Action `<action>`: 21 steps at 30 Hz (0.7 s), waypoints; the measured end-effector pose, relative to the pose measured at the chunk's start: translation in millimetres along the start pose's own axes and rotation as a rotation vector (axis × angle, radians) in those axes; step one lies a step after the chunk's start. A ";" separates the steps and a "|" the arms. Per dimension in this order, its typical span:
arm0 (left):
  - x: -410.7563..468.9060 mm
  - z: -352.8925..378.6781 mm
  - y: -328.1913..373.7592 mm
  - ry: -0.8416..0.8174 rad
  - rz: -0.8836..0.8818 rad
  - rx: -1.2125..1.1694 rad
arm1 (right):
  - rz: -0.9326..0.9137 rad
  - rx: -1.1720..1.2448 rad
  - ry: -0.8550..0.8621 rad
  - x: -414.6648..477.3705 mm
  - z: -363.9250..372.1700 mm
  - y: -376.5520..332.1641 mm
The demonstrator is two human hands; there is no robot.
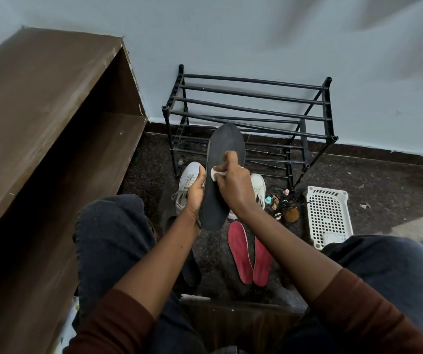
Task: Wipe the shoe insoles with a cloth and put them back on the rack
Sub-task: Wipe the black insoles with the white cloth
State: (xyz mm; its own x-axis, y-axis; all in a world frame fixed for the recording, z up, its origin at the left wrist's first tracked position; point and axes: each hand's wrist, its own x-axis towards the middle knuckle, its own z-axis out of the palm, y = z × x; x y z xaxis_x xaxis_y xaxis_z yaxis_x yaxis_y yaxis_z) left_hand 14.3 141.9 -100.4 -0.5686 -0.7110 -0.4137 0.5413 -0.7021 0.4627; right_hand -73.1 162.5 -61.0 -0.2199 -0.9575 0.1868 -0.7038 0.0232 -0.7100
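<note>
While my left hand (195, 194) holds the dark insole (227, 141) up by its lower half, with the thumb hooked over the edge, my right hand (233, 186) pinches a small white cloth (215, 174) and presses it on the middle of the insole. So I think I am in the wiping step. The toe end sticks up past the right fingers, and the heel end hangs just below both hands.

The black rack (251, 98) stands just behind the toe end, against the wall. Two red insoles (239, 254) lie on the floor below my hands, side by side. Something dark and flat lies under my left arm. It may be one more insole, but I cannot tell. White shoes (188, 180) sit on the floor right behind both hands. A white basket (328, 215) lies well off to the right of the right hand.

Next, I think the cloth must rub up to the toe end. The left hand has to hold tight so the soft insole does not bend away. After that the insole goes forward onto the rack, laid across the bars so it does not slip through.
</note>
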 end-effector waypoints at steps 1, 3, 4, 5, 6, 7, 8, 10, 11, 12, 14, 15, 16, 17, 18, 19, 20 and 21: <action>1.8 0.3 0.2 -0.002 -0.003 0.006 | -0.004 0.001 -0.027 -6.9 3.4 -2.5; 1.5 2.3 2.3 0.038 -0.015 0.009 | -0.007 0.021 -0.078 -23.6 10.7 -7.3; 0.2 1.9 5.1 0.041 -0.042 -0.007 | -0.024 0.026 -0.092 -31.8 12.6 -10.0; -2.1 -0.7 8.7 -0.015 -0.088 -0.059 | -0.049 0.033 -0.101 -39.4 12.8 -13.0; -5.4 0.3 12.2 -0.080 -0.132 -0.092 | -0.072 0.048 -0.113 -45.9 11.8 -15.6; -8.5 2.0 14.6 -0.155 -0.139 -0.083 | -0.088 0.067 -0.133 -50.8 9.8 -17.8; -10.5 0.5 15.4 -0.201 -0.143 -0.101 | -0.103 0.084 -0.150 -54.1 7.9 -18.6; -14.1 0.5 11.6 -0.328 -0.052 -0.061 | -0.136 0.064 -0.161 -54.3 6.7 -14.2; -13.9 -0.1 10.2 -0.391 -0.038 -0.050 | -0.145 0.037 -0.159 -51.1 6.6 -10.7; -8.0 -2.8 10.7 -0.337 -0.041 0.008 | -0.140 0.008 -0.152 -45.6 7.2 -6.3; -1.4 -6.7 7.9 -0.108 -0.117 0.016 | -0.095 -0.053 -0.119 -28.1 7.6 2.8; -1.7 -7.4 6.9 -0.062 -0.073 0.014 | -0.075 -0.085 -0.091 -17.0 5.6 6.8; -1.2 -7.6 6.5 -0.057 -0.034 0.032 | -0.053 -0.109 -0.062 -4.6 2.3 11.0; 0.2 -6.4 6.3 -0.038 -0.014 0.085 | -0.031 -0.119 -0.031 7.8 -2.7 14.6; -0.8 -3.2 6.2 -0.005 -0.022 0.140 | -0.008 -0.119 0.002 19.9 -8.6 18.0; 1.0 -3.6 6.9 0.024 -0.044 0.201 | 0.012 -0.108 0.033 30.7 -14.7 21.7; -0.7 -1.1 7.0 0.005 -0.075 0.242 | 0.037 -0.084 0.055 40.0 -21.1 25.1; -0.1 -2.2 7.0 -0.006 -0.087 0.277 | 0.060 -0.053 0.067 47.4 -26.5 28.7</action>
State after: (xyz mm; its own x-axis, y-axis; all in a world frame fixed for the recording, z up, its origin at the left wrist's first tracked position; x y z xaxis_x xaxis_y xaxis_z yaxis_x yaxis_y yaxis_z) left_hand 19.5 137.0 -98.8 -0.6095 -0.6477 -0.4573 0.3008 -0.7226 0.6224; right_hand -121.6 125.4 -54.5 -0.3062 -0.9325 0.1917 -0.7222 0.0964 -0.6849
